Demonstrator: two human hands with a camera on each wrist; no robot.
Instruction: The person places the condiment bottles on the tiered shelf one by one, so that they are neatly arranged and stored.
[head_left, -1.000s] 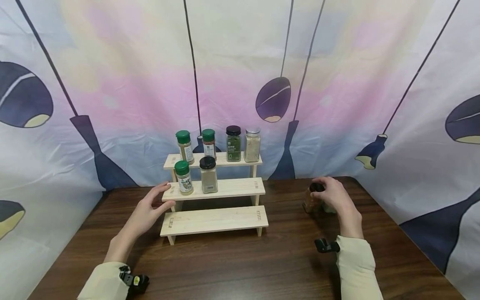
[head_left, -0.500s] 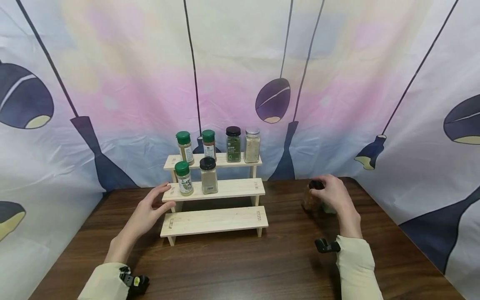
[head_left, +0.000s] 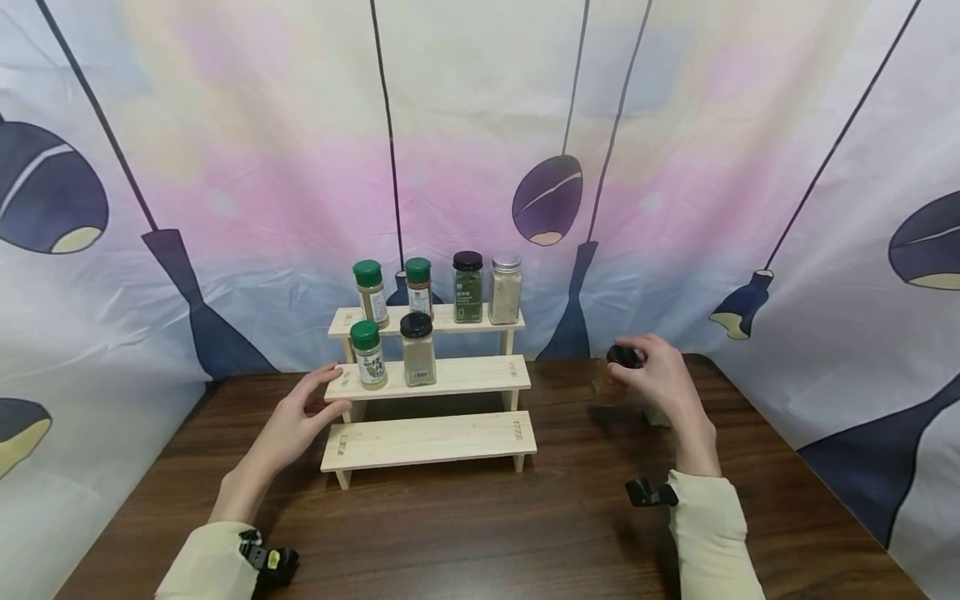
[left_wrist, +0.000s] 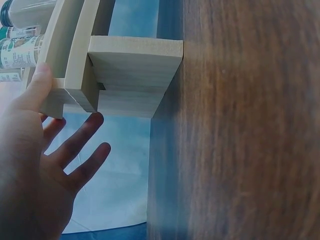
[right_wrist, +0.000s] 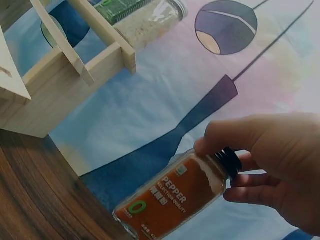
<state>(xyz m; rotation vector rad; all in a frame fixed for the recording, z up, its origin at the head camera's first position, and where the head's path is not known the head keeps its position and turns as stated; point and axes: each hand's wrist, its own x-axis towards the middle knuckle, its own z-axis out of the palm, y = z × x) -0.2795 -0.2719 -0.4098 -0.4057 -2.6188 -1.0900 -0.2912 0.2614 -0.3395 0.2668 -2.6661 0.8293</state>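
My right hand [head_left: 662, 379] grips the black cap [right_wrist: 229, 162] of a clear pepper jar [right_wrist: 172, 195] with fingers and thumb. Reddish-brown powder fills the jar, which tilts in the right wrist view and is raised off the table. Far to the left, my left hand [head_left: 288, 425] touches the left end of the middle step of a pale wooden three-step rack [head_left: 429, 442]. Its fingers are spread and fairly straight in the left wrist view, with the thumb [left_wrist: 41, 82] against the board. Behind my right hand a greenish jar [head_left: 656, 417] is mostly hidden.
The middle step holds a green-capped jar [head_left: 371, 357] and a black-capped jar [head_left: 418, 350]. Several more jars, among them a silver-capped one [head_left: 505, 290], stand on the top step. A patterned cloth [head_left: 465, 150] hangs behind the dark wooden table [head_left: 480, 533].
My right hand has lifted the pepper jar and shifted it slightly left, showing more of the greenish jar behind. My left hand stays at the rack.
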